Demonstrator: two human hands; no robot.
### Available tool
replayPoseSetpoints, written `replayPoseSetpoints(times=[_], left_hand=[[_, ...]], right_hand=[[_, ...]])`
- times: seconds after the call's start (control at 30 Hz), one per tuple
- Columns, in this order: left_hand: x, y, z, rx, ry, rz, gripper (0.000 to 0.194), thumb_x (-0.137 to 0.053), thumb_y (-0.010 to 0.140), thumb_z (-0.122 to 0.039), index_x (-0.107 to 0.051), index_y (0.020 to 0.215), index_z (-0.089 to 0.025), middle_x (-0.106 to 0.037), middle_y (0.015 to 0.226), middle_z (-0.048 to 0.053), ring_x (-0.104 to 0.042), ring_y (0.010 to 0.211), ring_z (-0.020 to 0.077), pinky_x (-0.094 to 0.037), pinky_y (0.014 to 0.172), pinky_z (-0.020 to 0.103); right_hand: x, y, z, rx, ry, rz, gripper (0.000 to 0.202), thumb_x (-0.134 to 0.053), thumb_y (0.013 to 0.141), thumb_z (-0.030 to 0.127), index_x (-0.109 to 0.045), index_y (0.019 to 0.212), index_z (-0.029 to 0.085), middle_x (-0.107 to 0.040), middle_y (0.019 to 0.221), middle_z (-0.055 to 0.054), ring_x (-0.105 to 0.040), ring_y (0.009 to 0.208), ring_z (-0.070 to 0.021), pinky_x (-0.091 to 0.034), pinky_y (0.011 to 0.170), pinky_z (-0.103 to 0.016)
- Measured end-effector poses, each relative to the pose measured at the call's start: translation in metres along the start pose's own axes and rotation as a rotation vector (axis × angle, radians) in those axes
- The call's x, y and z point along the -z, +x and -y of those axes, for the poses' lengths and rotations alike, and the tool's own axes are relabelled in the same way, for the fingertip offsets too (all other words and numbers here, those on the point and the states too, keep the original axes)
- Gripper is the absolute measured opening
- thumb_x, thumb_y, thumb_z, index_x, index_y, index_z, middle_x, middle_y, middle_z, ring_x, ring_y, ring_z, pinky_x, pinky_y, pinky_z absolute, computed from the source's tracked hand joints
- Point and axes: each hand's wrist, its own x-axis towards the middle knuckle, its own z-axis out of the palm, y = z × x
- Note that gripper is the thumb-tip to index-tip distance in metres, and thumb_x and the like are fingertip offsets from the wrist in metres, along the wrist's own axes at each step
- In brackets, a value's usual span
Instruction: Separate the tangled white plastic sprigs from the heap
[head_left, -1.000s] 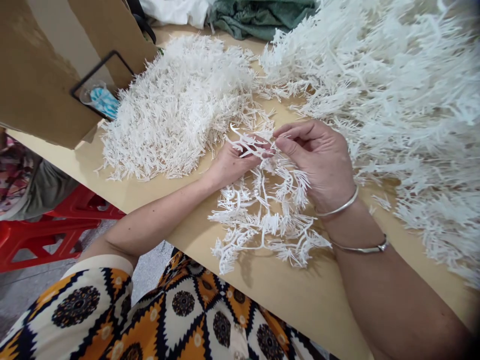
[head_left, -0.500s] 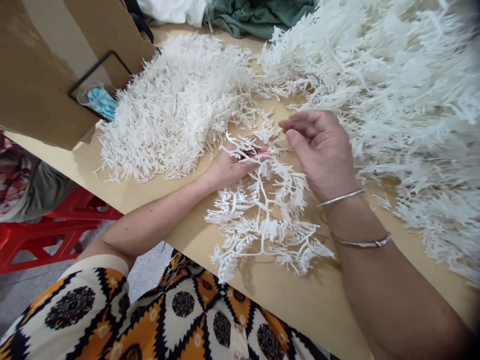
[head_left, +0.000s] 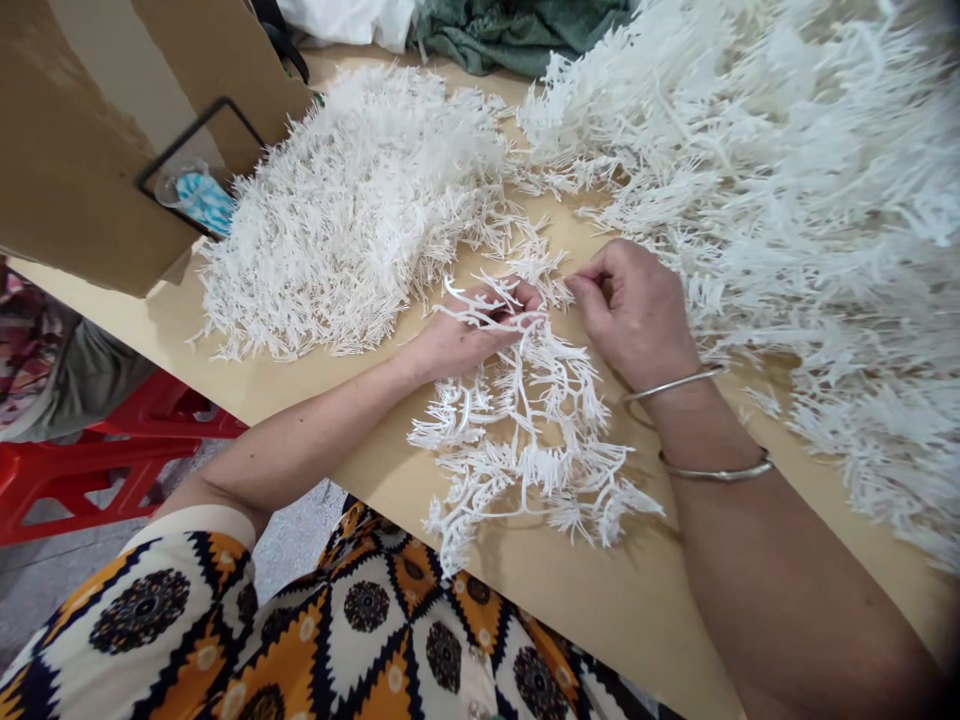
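Observation:
My left hand (head_left: 463, 342) is closed around the upper stem of a white, many-branched plastic sprig (head_left: 538, 462), whose feathery ends spread out over the table toward me. Thin forked tips stick up above the fingers. Just to the right, my right hand (head_left: 636, 312) has thumb and forefinger pinched together, a little apart from the left fingertips. Whatever may be in that pinch is too small to make out. Small loose white sprigs (head_left: 536, 262) lie just beyond both hands.
A heap of short white sprigs (head_left: 352, 210) lies at the left, and a larger white heap (head_left: 795, 220) covers the right. A cardboard box (head_left: 97, 130) with a black wire frame (head_left: 169, 150) stands far left. Green cloth (head_left: 517, 35) lies behind; a red stool (head_left: 90, 480) stands beside the table (head_left: 600, 620).
My right hand has turned and lowered slightly, its fingers curling from loosely bent into a pinch. My left hand keeps hold of the sprig, which has shifted slightly.

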Motion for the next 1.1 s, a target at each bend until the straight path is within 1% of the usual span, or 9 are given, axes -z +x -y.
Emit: replayPoseSetpoints(times=[0.1,0.2,0.33,0.43,0.6,0.77,0.93,1.0,1.1], left_hand=[[-0.001,0.0,-0.001,0.005,-0.006,-0.042,0.025,-0.073,0.093,-0.045,-0.066,0.096,-0.022,-0.064,0.087,0.001,-0.055,0.076,0.0122,-0.049,0.076,0.031],[-0.001,0.002,-0.001,-0.02,-0.013,-0.141,0.028,-0.071,0.094,-0.05,-0.064,0.095,-0.023,-0.065,0.091,0.003,-0.056,0.081,0.0136,-0.05,0.078,0.032],[-0.001,0.003,-0.001,-0.025,-0.004,-0.193,0.029,-0.07,0.093,-0.053,-0.063,0.096,-0.024,-0.064,0.089,0.002,-0.056,0.081,0.014,-0.051,0.078,0.032],[-0.001,0.001,-0.003,-0.006,0.027,-0.197,0.024,-0.069,0.095,-0.049,-0.063,0.096,-0.025,-0.067,0.094,0.003,-0.057,0.082,0.0142,-0.052,0.079,0.033],[0.0,0.001,-0.001,-0.01,0.042,-0.186,0.025,-0.069,0.096,-0.049,-0.065,0.095,-0.025,-0.069,0.092,0.003,-0.059,0.084,0.0142,-0.055,0.081,0.032],[0.003,0.004,0.007,-0.032,-0.028,-0.175,0.029,-0.07,0.094,-0.052,-0.065,0.097,-0.024,-0.066,0.088,0.002,-0.057,0.078,0.0127,-0.053,0.077,0.031],[-0.001,0.002,0.004,-0.069,-0.087,-0.015,0.026,-0.07,0.095,-0.047,-0.067,0.092,-0.021,-0.065,0.088,0.002,-0.057,0.076,0.0115,-0.05,0.074,0.031],[-0.002,0.002,0.001,-0.071,-0.085,-0.028,0.025,-0.071,0.094,-0.046,-0.066,0.091,-0.021,-0.065,0.089,0.001,-0.058,0.079,0.0115,-0.05,0.078,0.03],[-0.001,0.004,-0.001,-0.049,-0.073,-0.098,0.028,-0.072,0.093,-0.048,-0.065,0.093,-0.022,-0.066,0.092,0.002,-0.06,0.085,0.0123,-0.052,0.084,0.03]], right_hand=[[0.002,0.001,-0.004,0.013,0.015,-0.047,0.006,-0.075,0.088,0.028,-0.069,0.089,0.03,-0.074,0.09,-0.002,-0.07,0.088,-0.0241,-0.058,0.091,-0.048],[0.003,-0.001,0.006,0.008,0.125,0.005,0.013,-0.074,0.09,0.032,-0.073,0.103,0.029,-0.077,0.104,-0.002,-0.072,0.099,-0.0236,-0.057,0.097,-0.047],[0.005,-0.003,0.022,-0.061,0.217,0.211,0.022,-0.074,0.094,0.053,-0.075,0.092,0.032,-0.074,0.09,-0.003,-0.068,0.084,-0.0237,-0.057,0.083,-0.045],[0.007,-0.003,0.024,-0.002,0.194,0.259,0.024,-0.081,0.086,0.055,-0.073,0.086,0.033,-0.073,0.089,-0.002,-0.066,0.084,-0.0247,-0.056,0.082,-0.047],[0.004,-0.001,0.021,0.066,0.173,0.22,0.009,-0.072,0.091,0.034,-0.07,0.084,0.03,-0.072,0.089,-0.002,-0.067,0.086,-0.0223,-0.052,0.082,-0.044],[-0.011,-0.001,0.017,0.191,0.017,0.074,0.015,-0.063,0.093,0.032,-0.061,0.079,0.029,-0.065,0.082,-0.003,-0.062,0.083,-0.0235,-0.049,0.08,-0.044],[-0.003,0.001,-0.004,-0.126,0.083,-0.095,0.029,-0.071,0.093,0.046,-0.055,0.075,0.03,-0.067,0.078,-0.003,-0.061,0.073,-0.0218,-0.051,0.074,-0.044],[0.004,0.002,-0.009,-0.203,0.147,-0.116,0.028,-0.072,0.094,0.052,-0.061,0.078,0.032,-0.073,0.081,-0.003,-0.064,0.073,-0.021,-0.052,0.073,-0.042],[0.006,0.001,-0.003,-0.194,0.128,-0.062,0.032,-0.067,0.097,0.055,-0.069,0.078,0.03,-0.074,0.077,-0.003,-0.067,0.072,-0.0203,-0.05,0.068,-0.04]])
